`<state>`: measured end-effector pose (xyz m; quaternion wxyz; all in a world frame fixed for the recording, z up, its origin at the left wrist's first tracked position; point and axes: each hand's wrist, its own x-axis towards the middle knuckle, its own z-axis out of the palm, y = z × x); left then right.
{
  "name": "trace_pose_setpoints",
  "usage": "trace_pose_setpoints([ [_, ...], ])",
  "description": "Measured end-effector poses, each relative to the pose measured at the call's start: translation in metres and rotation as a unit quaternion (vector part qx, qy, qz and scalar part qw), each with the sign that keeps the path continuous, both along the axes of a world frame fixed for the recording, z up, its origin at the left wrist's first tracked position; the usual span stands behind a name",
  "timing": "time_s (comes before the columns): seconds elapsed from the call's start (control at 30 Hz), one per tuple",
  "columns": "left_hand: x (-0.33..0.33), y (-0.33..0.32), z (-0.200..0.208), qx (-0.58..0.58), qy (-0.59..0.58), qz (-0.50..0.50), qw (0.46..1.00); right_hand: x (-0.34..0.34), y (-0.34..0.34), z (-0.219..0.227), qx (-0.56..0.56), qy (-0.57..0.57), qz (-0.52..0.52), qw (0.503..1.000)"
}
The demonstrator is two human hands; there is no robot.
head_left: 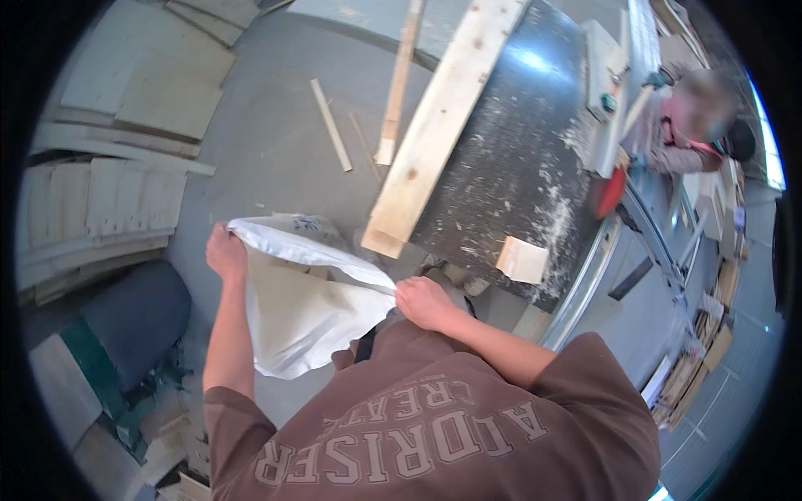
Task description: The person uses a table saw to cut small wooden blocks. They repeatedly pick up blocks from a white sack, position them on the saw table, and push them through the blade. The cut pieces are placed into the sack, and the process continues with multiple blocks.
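Observation:
A white woven sack [305, 321] hangs in front of me with its mouth held wide. My left hand [226, 253] is closed on the far left of its rim. The opposite side of the rim is pinched in my right hand [424, 301], close to my body. Some pale pieces show inside the sack, but what they are is hard to make out. Beyond my right hand is a dark worktable [493, 159] strewn with wood shavings. A long pale plank [447, 125] lies along its left side, and a short wood block [523, 260] rests near its front corner.
Stacked boards [109, 196] line the left side, above a dark rolled bundle [125, 317]. Loose wood strips [332, 125] lie on the grey floor. At the far right a person [689, 125] works beside a red-guarded saw [612, 192]. Scrap wood [702, 359] is piled at right.

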<state>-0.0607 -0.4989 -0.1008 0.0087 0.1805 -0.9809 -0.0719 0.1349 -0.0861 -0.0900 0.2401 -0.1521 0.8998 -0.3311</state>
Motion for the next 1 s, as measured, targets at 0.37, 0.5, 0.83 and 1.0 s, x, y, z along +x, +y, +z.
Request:
trace_pose_setpoints([
  [0.37, 0.060, 0.127, 0.038, -0.041, 0.103, -0.206, 0.972, 0.010, 0.229, 0.058, 0.324, 0.054, -0.130, 0.935],
  [0.5, 0.115, 0.143, 0.015, 0.059, -0.095, -0.242, 0.964, 0.021, 0.253, 0.021, 0.295, 0.019, -0.096, 0.951],
  [0.83, 0.149, 0.273, 0.031, 0.310, -0.046, -0.274, 0.909, 0.043, 0.259, 0.015, 0.163, 0.101, -0.311, 0.931],
  [1.0, 0.167, 0.432, 0.011, 0.492, -0.310, -0.270, 0.767, 0.074, 0.290, -0.054, -0.024, -0.082, -0.693, 0.716],
])
